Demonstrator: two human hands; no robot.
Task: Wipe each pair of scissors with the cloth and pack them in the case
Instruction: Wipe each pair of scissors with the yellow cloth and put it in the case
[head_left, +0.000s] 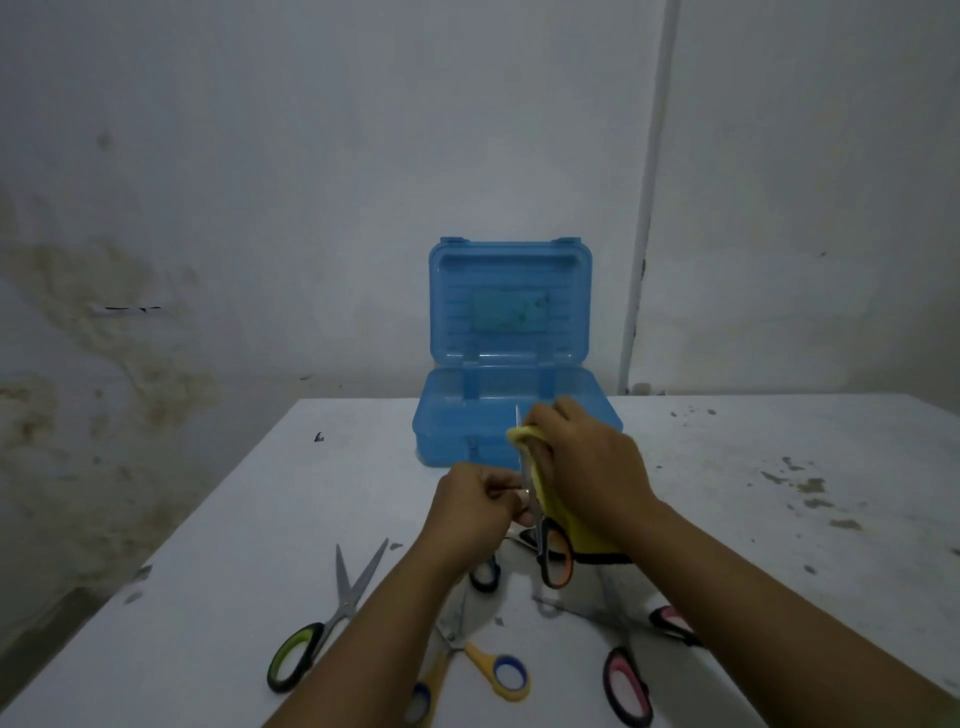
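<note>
My left hand (475, 506) grips the orange-handled scissors (555, 564) near their pivot, blades pointing up and away from me. Wrapped around those blades is the yellow cloth (543, 488), which my right hand (587, 462) squeezes. Behind my hands stands the blue plastic case (452, 426), its lid raised against the wall. Green-handled scissors (332, 618) lie open at the near left. Yellow-and-blue scissors (483, 660) lie between my forearms. Pink-handled scissors (626, 675) lie at the near right. A blue-handled pair (485, 574) peeks out under my left wrist.
The white table (753, 545) carries dirt flecks on its right side and a small dark mark at the far left. A stained wall rises just behind the case, with a white pipe (641, 234) running down it at the right.
</note>
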